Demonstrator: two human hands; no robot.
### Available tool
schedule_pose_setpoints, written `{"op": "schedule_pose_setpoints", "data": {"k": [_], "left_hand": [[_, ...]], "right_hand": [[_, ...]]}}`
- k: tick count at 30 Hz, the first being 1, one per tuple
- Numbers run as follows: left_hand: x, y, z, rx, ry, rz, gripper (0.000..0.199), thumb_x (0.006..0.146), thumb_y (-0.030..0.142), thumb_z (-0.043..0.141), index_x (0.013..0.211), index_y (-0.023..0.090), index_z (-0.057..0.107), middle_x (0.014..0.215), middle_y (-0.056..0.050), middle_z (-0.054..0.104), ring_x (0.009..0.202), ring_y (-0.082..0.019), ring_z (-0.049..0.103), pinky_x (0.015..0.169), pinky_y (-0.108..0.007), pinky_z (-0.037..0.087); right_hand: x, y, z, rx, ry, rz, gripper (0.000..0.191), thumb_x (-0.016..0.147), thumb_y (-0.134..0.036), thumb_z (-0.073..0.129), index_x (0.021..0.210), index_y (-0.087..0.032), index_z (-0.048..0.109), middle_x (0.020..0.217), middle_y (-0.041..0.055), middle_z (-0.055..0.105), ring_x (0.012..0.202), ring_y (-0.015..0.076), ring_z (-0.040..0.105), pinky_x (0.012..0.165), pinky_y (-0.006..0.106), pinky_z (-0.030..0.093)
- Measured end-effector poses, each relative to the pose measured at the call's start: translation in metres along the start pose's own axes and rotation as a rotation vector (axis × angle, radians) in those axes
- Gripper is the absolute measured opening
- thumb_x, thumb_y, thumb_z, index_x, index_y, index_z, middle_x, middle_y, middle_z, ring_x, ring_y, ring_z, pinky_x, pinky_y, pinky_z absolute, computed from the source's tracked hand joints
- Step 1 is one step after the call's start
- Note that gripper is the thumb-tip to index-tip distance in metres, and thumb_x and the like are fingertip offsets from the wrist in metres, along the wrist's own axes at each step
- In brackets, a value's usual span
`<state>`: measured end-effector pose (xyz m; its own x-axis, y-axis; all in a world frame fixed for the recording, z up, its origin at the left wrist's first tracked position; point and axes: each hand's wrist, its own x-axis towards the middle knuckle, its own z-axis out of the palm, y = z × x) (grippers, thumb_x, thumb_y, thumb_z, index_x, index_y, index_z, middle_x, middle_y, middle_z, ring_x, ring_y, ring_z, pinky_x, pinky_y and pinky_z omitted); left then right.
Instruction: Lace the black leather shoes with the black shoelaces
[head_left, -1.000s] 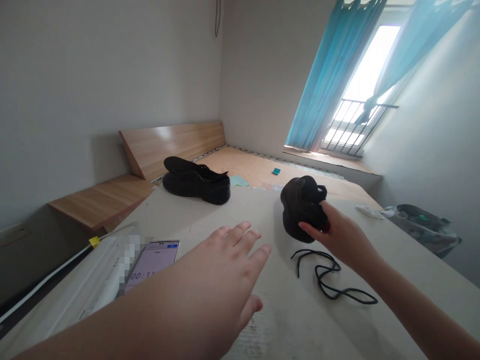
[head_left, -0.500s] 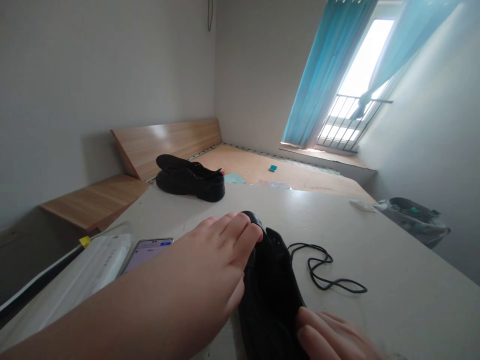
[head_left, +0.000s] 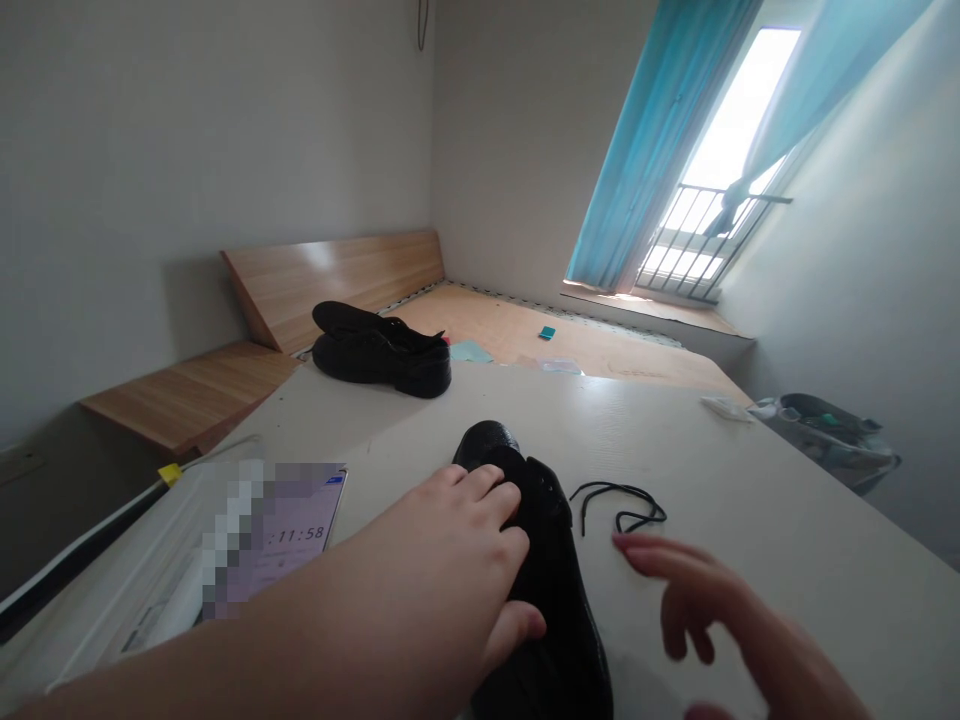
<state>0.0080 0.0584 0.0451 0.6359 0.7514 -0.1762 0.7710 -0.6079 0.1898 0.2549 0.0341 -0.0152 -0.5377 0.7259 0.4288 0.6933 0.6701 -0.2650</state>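
A black shoe (head_left: 561, 600) rests on the white table with its toe pointing away from me. My left hand (head_left: 480, 540) lies over it from the left side, fingers curled on the upper behind the toe and thumb over the shoe's opening. Its palm side is hidden. To the right of the shoe, my right hand (head_left: 720, 600) hovers with fingers apart and nothing in them. A thin black shoelace (head_left: 660, 510) lies looped on the table just beyond its fingertips, partly hidden by the hand. The second black shoe (head_left: 386, 365) stands at the table's far left, its tongue raised.
A phone (head_left: 300, 530) with a lit screen lies left of my forearm, by a clear plastic package (head_left: 157, 590). Behind the white table (head_left: 787, 520) is a wooden bed base (head_left: 480, 310). A lined bin (head_left: 832, 440) stands past the right edge.
My right hand has let go of the shoe's side and moved right toward the shoelace. My left hand has slid back from the toe, uncovering it.
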Motion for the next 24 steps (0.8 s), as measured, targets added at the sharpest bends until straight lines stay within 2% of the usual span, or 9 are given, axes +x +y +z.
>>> {"op": "schedule_pose_setpoints", "data": {"k": [2,4,6,10,12,15,18,21,24], "left_hand": [[0.003,0.0,0.003,0.0,0.021,-0.014,0.048,0.089,0.047,0.051,0.124,0.014,0.058,0.136,-0.016,0.05,0.128,-0.034,0.041,0.106,-0.052,0.033],[0.005,-0.002,0.005,-0.001,0.044,-0.016,0.059,0.089,0.048,0.05,0.136,0.012,0.046,0.14,-0.017,0.046,0.129,-0.034,0.041,0.104,-0.051,0.035],[0.008,-0.003,0.006,-0.001,0.054,-0.008,0.065,0.088,0.051,0.05,0.14,0.013,0.04,0.142,-0.017,0.044,0.129,-0.033,0.04,0.103,-0.05,0.037],[0.012,-0.003,0.007,0.001,0.045,-0.02,0.072,0.085,0.058,0.049,0.141,0.015,0.038,0.145,-0.017,0.039,0.131,-0.035,0.038,0.103,-0.049,0.036],[0.014,-0.002,0.008,0.016,0.054,-0.056,0.072,0.087,0.057,0.047,0.142,0.013,0.036,0.147,-0.018,0.035,0.133,-0.035,0.035,0.104,-0.05,0.036],[0.021,-0.004,0.011,0.036,0.122,-0.118,0.063,0.094,0.045,0.036,0.144,0.008,0.029,0.149,-0.02,0.03,0.134,-0.033,0.034,0.104,-0.048,0.036],[0.031,-0.012,0.014,0.031,0.201,-0.188,0.06,0.093,0.032,0.033,0.144,0.002,0.025,0.145,-0.022,0.037,0.131,-0.032,0.039,0.102,-0.046,0.038],[0.04,-0.022,0.014,-0.051,0.262,-0.225,0.053,0.087,0.026,0.039,0.135,0.004,0.042,0.128,-0.021,0.055,0.117,-0.031,0.052,0.093,-0.045,0.045],[0.045,-0.026,0.009,-0.123,0.303,-0.193,0.033,0.084,0.02,0.041,0.107,0.013,0.063,0.104,-0.013,0.067,0.097,-0.028,0.063,0.082,-0.041,0.049]], "right_hand": [[-0.006,0.032,-0.004,-0.147,-0.002,0.208,0.048,0.091,-0.047,0.045,0.134,-0.025,0.041,0.101,0.0093,0.07,0.059,0.0148,0.066,0.05,0.023,0.056],[-0.015,0.068,-0.001,-0.266,-0.115,0.268,0.059,0.085,-0.052,0.051,0.137,-0.028,0.04,0.129,0.0124,0.058,0.097,0.0249,0.067,0.075,0.036,0.059],[-0.024,0.1,0.008,-0.314,-0.27,0.322,0.086,0.076,-0.057,0.06,0.147,-0.024,0.024,0.146,0.0142,0.04,0.131,0.0337,0.041,0.099,0.05,0.045],[-0.031,0.135,0.026,-0.272,-0.352,0.476,0.097,0.074,-0.062,0.056,0.149,-0.015,0.017,0.154,0.0171,0.022,0.142,0.0349,0.014,0.11,0.054,0.027],[-0.026,0.138,0.031,-0.219,-0.331,0.476,0.084,0.077,-0.061,0.054,0.145,-0.018,0.029,0.153,0.0156,0.025,0.142,0.0332,0.015,0.112,0.054,0.024],[-0.019,0.134,0.038,-0.131,-0.287,0.417,0.052,0.082,-0.056,0.052,0.122,-0.023,0.052,0.147,0.013,0.038,0.138,0.0296,0.031,0.109,0.052,0.031],[-0.017,0.124,0.045,-0.086,-0.219,0.326,0.031,0.088,-0.046,0.048,0.104,-0.021,0.057,0.137,0.0133,0.049,0.13,0.0269,0.042,0.106,0.052,0.036],[-0.019,0.112,0.049,-0.046,-0.159,0.241,0.028,0.092,-0.036,0.044,0.111,-0.02,0.054,0.13,0.0144,0.054,0.125,0.0244,0.047,0.102,0.049,0.041],[-0.018,0.101,0.044,-0.002,-0.091,0.274,0.027,0.094,-0.035,0.039,0.113,-0.019,0.05,0.117,0.0145,0.062,0.111,0.0236,0.059,0.094,0.045,0.048]]}}
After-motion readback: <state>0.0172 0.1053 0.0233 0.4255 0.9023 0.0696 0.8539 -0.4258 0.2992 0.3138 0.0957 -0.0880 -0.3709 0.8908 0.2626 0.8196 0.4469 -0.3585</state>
